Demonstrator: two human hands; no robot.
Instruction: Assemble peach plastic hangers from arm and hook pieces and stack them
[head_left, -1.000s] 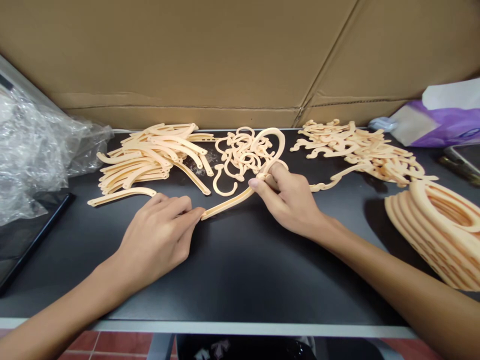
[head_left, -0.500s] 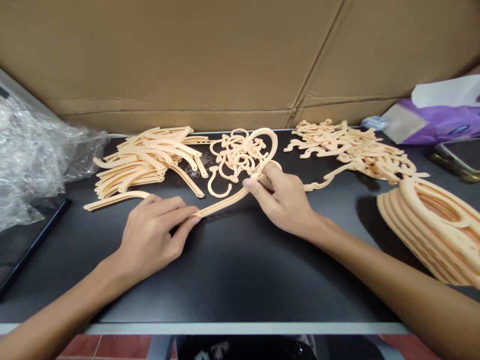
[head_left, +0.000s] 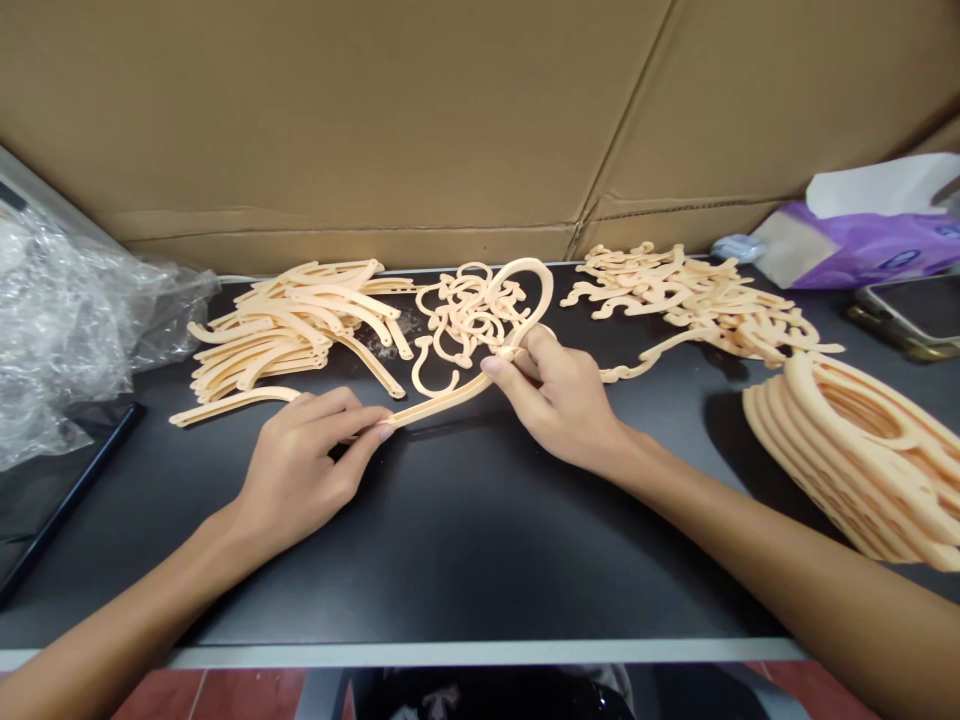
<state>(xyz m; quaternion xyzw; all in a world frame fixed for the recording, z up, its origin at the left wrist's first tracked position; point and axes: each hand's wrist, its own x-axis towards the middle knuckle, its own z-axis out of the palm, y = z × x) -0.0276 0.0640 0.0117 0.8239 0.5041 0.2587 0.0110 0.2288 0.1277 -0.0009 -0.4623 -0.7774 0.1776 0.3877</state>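
Slanting near-left to far-right, hanger arm [head_left: 442,396], left hand [head_left: 300,465], right hand [head_left: 566,405]

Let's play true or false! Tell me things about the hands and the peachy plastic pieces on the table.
1. The left hand and the right hand hold the same hanger piece. True.
2. The table is white. False: it is black.
3. A pile of hooks lies just beyond the right hand. True.
4. The stack of hangers sits on the left. False: it is on the right; a plastic bag is on the left.
5. Cardboard stands behind the table. True.
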